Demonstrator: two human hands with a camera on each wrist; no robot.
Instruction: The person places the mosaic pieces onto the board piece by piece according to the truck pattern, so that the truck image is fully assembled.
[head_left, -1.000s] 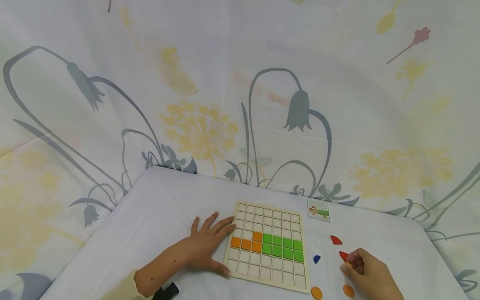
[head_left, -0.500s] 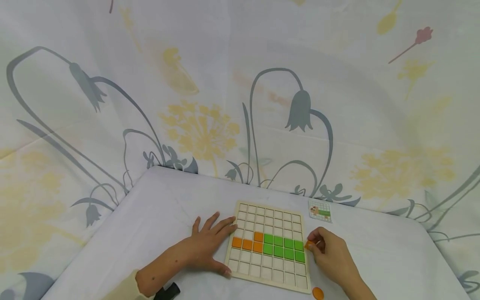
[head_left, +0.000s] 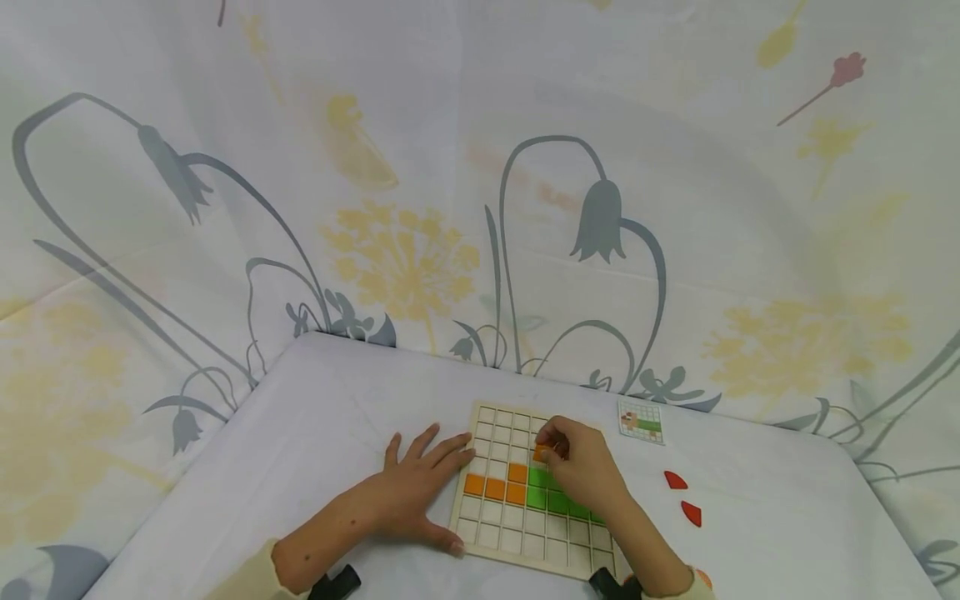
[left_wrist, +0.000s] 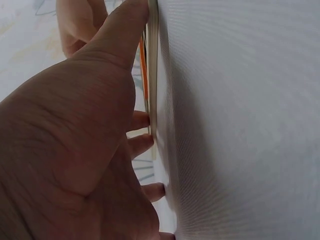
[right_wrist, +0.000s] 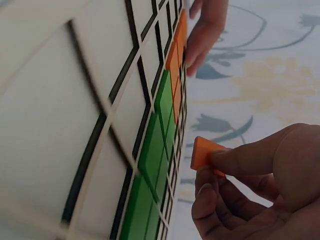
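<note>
flat orange square-cornered tile (head_left: 539,452): pinched between thumb and fingers of the right hand (head_left: 585,462), above the upper rows of a pale wooden grid board (head_left: 512,542). right wrist view shows a gap under it; tilted, not touching any cell. full outline hidden by the fingertips.

change: half a second ago the tile is at the board's right edge, beside the green; now it is well inward, over the cells just past the near end of the green block. red pieces, covered by the hand then, show again. board and left hand look unmoved. reading: carrying over the board seems nearly done, setting down not yet.

left hand (head_left: 420,492): fingers spread wide, fingertips at the board's left edge, thumb by its near left corner; holds nothing, probably steadies the board.

on the grid: four glossy orange square tiles (head_left: 495,489), three in one row and one above the right-hand of these; bright green square tiles (head_left: 536,498) adjoining in two rows, partly under the right forearm.

off the board, right side: small printed picture card (head_left: 641,422) near the far corner; two red fan-shaped pieces (head_left: 676,480) on the white cloth (head_left: 337,400).
</note>
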